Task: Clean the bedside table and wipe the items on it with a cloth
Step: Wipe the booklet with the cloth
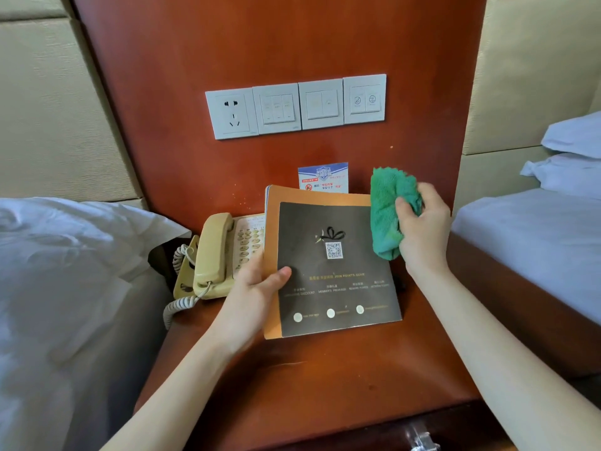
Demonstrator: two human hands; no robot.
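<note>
Green and nubbly, the cloth (388, 211) is bunched in the right hand (422, 227), whose fingers (405, 206) are curled round it; it is held at the upper right edge of the booklet (335, 268), though whether they touch cannot be told. The booklet, a dark brown cover with an orange border, a small bow emblem and a QR code printed at its middle, is gripped at its left edge by the left hand (252, 299), the thumb (279, 276) laid across the cover and the other fingers hidden beneath. It is held tilted over the reddish wooden table (341, 382). A beige phone (221, 255) is seen on the table's left side, partly covered by the booklet. A small blue-and-white card (323, 177) is propped against the back panel behind the booklet.
</note>
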